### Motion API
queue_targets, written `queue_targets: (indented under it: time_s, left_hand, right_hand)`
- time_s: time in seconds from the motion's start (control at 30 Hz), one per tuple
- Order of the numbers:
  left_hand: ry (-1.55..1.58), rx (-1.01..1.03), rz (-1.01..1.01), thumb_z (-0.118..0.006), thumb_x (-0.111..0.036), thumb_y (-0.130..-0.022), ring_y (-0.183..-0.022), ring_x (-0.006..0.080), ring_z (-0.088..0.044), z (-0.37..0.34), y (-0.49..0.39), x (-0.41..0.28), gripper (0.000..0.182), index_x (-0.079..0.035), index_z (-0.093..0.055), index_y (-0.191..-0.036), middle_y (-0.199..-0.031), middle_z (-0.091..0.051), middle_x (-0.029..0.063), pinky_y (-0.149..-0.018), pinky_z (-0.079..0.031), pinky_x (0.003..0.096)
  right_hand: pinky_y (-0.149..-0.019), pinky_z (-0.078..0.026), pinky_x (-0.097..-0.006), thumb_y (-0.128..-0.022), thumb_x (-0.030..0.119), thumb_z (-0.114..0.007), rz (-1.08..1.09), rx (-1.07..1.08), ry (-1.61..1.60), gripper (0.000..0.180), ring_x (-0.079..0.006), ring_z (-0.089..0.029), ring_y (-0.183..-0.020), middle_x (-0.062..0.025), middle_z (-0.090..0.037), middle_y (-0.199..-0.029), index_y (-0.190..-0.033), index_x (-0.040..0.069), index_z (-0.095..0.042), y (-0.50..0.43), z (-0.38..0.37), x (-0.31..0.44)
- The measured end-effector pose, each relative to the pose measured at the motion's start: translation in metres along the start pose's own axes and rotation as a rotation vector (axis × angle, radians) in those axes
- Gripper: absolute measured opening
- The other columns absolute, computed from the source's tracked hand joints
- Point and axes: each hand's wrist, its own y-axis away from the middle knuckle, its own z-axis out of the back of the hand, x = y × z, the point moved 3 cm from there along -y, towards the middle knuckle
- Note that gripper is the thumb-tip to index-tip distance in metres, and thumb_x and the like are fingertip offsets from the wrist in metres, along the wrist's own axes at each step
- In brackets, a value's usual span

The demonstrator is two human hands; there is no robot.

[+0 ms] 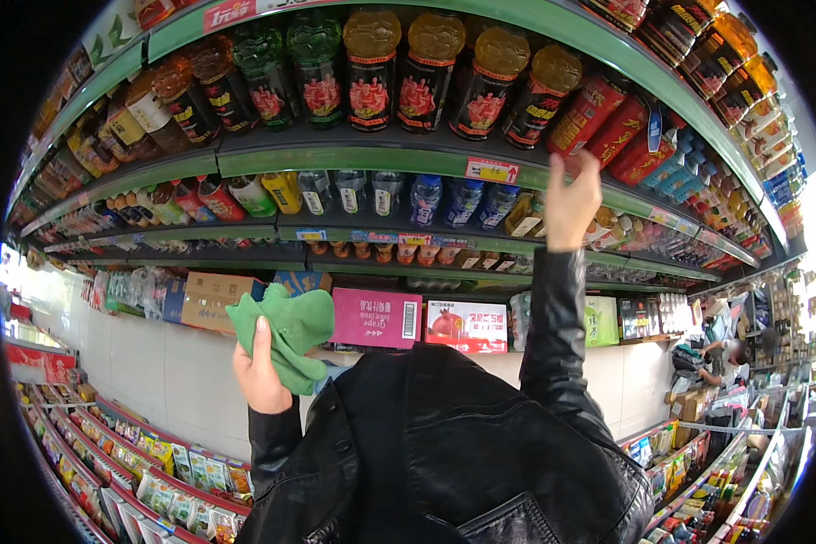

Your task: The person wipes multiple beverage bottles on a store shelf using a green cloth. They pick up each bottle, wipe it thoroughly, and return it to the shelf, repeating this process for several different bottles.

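Note:
A green cleaning cloth (pixel 289 333) is bunched in my left hand (pixel 262 374), held in front of my body with the thumb laid over it. My right hand (pixel 572 200) is raised to the green-edged front of a drinks shelf (pixel 394 155). Its bent fingers are apart, at the base of a red drink bottle (pixel 585 115); whether they touch it I cannot tell. More red bottles (pixel 619 129) stand to the right. Left of them runs a row of black-labelled drink bottles (pixel 432 81). A price tag (pixel 492 171) sits on the shelf edge left of my right hand.
Lower shelves hold smaller bottles (pixel 425 200). Along the floor stand a pink grape drink carton (pixel 375 318), a pomegranate carton (pixel 466 328) and a brown cardboard box (pixel 217 299). Racks of packaged snacks (pixel 204 476) stand behind on the left. Another person (pixel 724 364) is at the far right.

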Motion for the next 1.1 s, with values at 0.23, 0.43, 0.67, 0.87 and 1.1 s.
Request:
queue_targets:
  time_s: [0.23,0.43,0.67,0.87,1.1]
  left_hand:
    - [-0.196,0.378,0.08,-0.048,-0.025,-0.111,-0.122,0.0158,-0.059,-0.089,0.001,0.033,0.044,0.001,-0.052,-0.145,-0.134,-0.062,0.0091,-0.103,-0.046,0.0306]
    - [0.015,0.713,0.322,-0.047,-0.018,-0.111,-0.149,0.0281,-0.042,-0.105,0.002,0.045,0.05,0.005,-0.04,-0.154,-0.158,-0.046,0.0185,-0.125,-0.032,0.0402]
    - [-0.121,0.479,0.269,-0.047,-0.014,-0.111,-0.115,0.0306,-0.07,-0.052,-0.023,0.036,0.035,0.008,-0.059,-0.135,-0.115,-0.073,0.0216,-0.107,-0.052,0.0429]
    - [-0.121,0.285,0.25,-0.046,-0.014,-0.111,-0.106,0.029,-0.072,-0.004,-0.025,0.04,0.033,0.006,-0.06,-0.134,-0.104,-0.075,0.0182,-0.102,-0.054,0.0411]
    - [-0.148,0.235,0.283,-0.05,-0.016,-0.111,-0.105,0.028,-0.072,-0.004,-0.029,0.038,0.033,0.005,-0.062,-0.132,-0.104,-0.076,0.0178,-0.099,-0.053,0.0388]
  right_hand:
    - [-0.094,-0.056,-0.0382,-0.083,0.008,-0.084,0.128,0.826,-0.89,0.053,-0.0278,-0.066,-0.116,-0.0139,-0.063,-0.129,-0.133,0.009,-0.065,0.169,0.015,0.168]
    - [-0.086,-0.055,-0.0286,-0.089,0.005,-0.078,-0.534,0.65,-0.711,0.025,-0.0109,-0.067,-0.098,-0.0039,-0.074,-0.107,-0.114,0.003,-0.074,0.16,0.005,0.071]
    - [-0.083,-0.053,-0.0341,-0.096,0.012,-0.074,-0.437,-0.508,-0.423,0.029,-0.0184,-0.062,-0.096,-0.009,-0.069,-0.113,-0.119,-0.003,-0.067,0.033,0.06,-0.137]
    - [-0.103,-0.048,-0.0478,-0.099,0.004,-0.056,-0.408,-0.512,0.098,0.04,-0.0392,-0.06,-0.123,-0.0243,-0.064,-0.136,-0.138,-0.002,-0.06,-0.001,0.028,-0.214]
    - [-0.123,-0.033,-0.0496,-0.086,-0.016,-0.046,-0.065,-0.292,0.104,0.066,-0.0428,-0.044,-0.145,-0.0224,-0.054,-0.152,-0.15,-0.002,-0.052,0.066,-0.055,-0.077]
